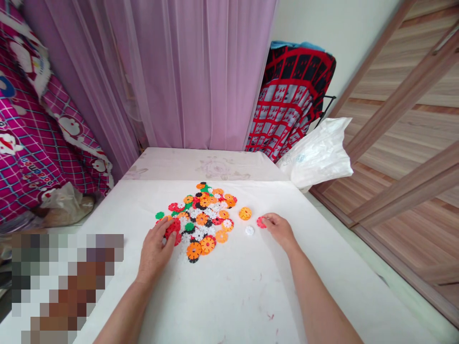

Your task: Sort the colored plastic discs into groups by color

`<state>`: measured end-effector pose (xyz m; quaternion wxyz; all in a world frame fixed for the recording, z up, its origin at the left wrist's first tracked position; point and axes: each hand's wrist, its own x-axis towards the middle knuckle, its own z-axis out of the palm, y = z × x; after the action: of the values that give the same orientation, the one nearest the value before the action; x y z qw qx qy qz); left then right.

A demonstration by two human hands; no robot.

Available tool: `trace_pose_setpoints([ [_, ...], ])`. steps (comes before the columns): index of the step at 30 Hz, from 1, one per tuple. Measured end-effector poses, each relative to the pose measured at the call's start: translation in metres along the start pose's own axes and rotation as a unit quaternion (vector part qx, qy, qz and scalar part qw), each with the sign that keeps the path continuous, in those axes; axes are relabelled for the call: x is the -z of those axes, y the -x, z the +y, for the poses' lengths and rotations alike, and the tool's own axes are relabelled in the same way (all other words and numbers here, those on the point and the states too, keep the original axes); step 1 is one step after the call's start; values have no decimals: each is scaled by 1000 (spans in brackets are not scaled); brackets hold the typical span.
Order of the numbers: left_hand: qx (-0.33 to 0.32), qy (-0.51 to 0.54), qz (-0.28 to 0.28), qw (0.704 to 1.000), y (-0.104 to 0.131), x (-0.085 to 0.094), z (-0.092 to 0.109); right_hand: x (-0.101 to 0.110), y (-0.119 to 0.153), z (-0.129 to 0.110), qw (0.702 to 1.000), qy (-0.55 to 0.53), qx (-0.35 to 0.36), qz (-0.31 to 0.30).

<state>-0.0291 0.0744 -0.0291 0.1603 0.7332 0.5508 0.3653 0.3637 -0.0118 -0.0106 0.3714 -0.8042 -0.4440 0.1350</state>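
My left hand (157, 246) is at the left edge of a mixed pile of notched plastic discs (202, 219). Its thumb and fingers curl around a few red notched discs (173, 228); how many is hard to make out. To the right of the pile, my right hand (281, 231) pinches one red notched disc (261, 222) by its edge, low over the table. Between the pile and this hand lie a short stack of orange discs (245, 213) and, closer to me, white discs (249, 231).
A white cloth covers the table (222, 296), with a floral strip (215, 167) at its far end. A white plastic bag (319, 153) stands at the far right corner. Purple curtains (201, 71) hang behind, and wooden wardrobe doors (412, 157) line the right side.
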Motion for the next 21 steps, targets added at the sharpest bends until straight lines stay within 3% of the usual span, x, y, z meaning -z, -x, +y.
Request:
trace_pose_setpoints([
  [3,-6,3,5,1000,-1,0,-4,-8,12,-6,998,47,-22,-21],
  [9,5,-6,-7,1000,-2,2,-5,-1,21,-18,981,192,-41,12],
  [14,11,-4,-7,1000,-2,3,-2,3,20,-14,974,218,-38,51],
  [19,17,7,-4,1000,-2,2,-1,-3,31,-14,979,145,44,135],
  [21,11,10,0,1000,-2,2,-1,-8,39,-17,980,121,107,116],
])
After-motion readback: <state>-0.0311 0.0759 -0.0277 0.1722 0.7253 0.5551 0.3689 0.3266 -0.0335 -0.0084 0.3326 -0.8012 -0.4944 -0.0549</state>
